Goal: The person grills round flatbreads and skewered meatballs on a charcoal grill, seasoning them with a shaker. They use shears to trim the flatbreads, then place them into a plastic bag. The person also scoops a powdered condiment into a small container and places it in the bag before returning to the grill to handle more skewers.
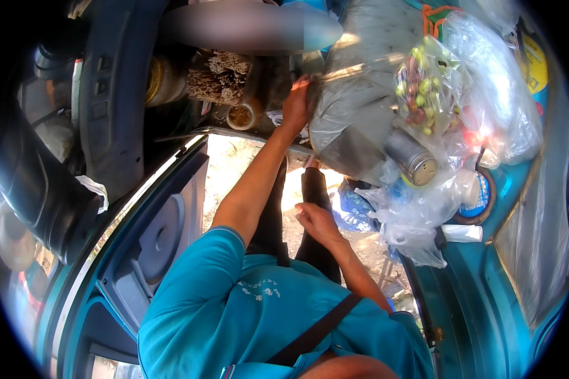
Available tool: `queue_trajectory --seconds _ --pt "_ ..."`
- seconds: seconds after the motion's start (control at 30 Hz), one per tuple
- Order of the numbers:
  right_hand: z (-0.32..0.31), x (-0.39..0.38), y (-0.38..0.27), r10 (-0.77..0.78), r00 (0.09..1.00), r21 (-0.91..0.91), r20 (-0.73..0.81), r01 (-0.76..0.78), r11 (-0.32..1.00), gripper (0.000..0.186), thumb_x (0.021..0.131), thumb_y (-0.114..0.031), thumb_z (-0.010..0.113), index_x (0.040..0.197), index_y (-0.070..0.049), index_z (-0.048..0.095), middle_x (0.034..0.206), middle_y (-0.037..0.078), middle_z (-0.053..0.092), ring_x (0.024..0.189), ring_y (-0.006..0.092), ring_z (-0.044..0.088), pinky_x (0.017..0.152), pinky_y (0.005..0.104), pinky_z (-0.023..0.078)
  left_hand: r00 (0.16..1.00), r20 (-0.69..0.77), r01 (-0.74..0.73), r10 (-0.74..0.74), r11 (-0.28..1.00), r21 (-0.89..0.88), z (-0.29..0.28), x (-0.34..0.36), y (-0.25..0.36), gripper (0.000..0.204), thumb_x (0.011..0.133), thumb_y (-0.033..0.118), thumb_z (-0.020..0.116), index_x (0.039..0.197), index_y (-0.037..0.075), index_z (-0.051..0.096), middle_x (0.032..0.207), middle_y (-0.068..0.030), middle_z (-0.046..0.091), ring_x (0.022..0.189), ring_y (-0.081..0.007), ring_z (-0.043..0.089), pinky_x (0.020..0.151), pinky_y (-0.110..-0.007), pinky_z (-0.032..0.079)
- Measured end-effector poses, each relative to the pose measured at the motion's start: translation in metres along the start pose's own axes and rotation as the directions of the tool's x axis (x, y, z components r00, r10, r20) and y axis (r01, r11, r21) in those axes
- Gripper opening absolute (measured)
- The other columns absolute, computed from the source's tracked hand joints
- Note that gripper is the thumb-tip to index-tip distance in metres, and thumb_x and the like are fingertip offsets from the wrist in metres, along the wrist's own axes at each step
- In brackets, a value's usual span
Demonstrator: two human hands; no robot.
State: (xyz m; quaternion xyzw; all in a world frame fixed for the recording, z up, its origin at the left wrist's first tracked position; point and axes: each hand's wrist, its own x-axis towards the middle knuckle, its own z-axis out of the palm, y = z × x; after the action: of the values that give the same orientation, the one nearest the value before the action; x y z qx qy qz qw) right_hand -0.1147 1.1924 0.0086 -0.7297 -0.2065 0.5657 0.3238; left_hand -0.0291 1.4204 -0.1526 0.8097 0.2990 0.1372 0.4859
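My left hand reaches forward to the edge of a grey plastic-covered surface, its fingers stretched out along that edge. Nothing shows in its grip. To its left stand a small round jar with amber contents and a box of thin wooden sticks. My right hand hangs in front of my body above my dark trousers, with its fingers curled closed. Whatever it may hold is hidden. Right of it lie crumpled clear plastic bags and a metal shaker with a holed lid.
A bag of green and reddish fruit lies on the covered surface beside a large clear bag. A round blue-centred roll and a white roll rest on a teal ledge. An open vehicle door stands at my left.
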Motion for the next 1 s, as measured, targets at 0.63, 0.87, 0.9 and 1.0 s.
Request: queue_trajectory --seconds 0.63,0.87,0.9,1.0 --pt "-0.012 0.139 -0.082 -0.296 0.938 0.057 -0.183 0.311 0.949 0.028 0.085 -0.021 0.055 0.11 -0.008 0.056 0.074 0.015 0.062 0.068 0.0295 0.061 0.062 0.0379 0.046 0.802 -0.473 0.218 -0.364 0.916 -0.336 -0.148 -0.101 -0.153 0.041 0.09 0.022 0.053 0.122 -0.002 0.043 0.113 -0.0181 0.052 0.101 -0.0259 0.052 0.086 -0.035 0.044" --pt "-0.053 0.285 -0.133 -0.342 0.849 -0.018 -0.404 0.366 0.93 0.037 0.086 -0.03 0.051 0.11 -0.002 0.053 0.065 0.018 0.061 0.067 0.0347 0.062 0.062 0.0407 0.047 0.744 -0.206 0.344 -0.635 0.629 -0.697 -0.195 -0.025 -0.138 0.049 0.093 0.039 0.04 0.134 0.013 0.033 0.132 -0.0076 0.041 0.115 -0.0232 0.047 0.082 -0.039 0.048" --pt "-0.057 0.307 -0.132 -0.409 0.806 -0.088 -0.427 0.413 0.906 0.038 0.085 -0.031 0.05 0.108 -0.001 0.054 0.064 0.018 0.061 0.065 0.0345 0.062 0.062 0.0406 0.047 0.733 -0.157 0.366 -0.661 0.578 -0.729 -0.201 -0.021 -0.145 0.049 0.093 0.039 0.04 0.134 0.014 0.033 0.132 -0.0075 0.041 0.116 -0.0238 0.047 0.081 -0.039 0.049" --pt "-0.068 0.306 -0.158 -0.443 0.862 -0.233 -0.245 0.391 0.89 0.037 0.084 -0.032 0.048 0.101 -0.001 0.055 0.064 0.017 0.062 0.062 0.0319 0.062 0.063 0.039 0.048 0.707 -0.044 0.398 -0.705 0.449 -0.8 -0.214 -0.034 -0.166 0.049 0.092 0.04 0.039 0.135 0.016 0.032 0.132 -0.0072 0.04 0.118 -0.0257 0.045 0.078 -0.039 0.052"
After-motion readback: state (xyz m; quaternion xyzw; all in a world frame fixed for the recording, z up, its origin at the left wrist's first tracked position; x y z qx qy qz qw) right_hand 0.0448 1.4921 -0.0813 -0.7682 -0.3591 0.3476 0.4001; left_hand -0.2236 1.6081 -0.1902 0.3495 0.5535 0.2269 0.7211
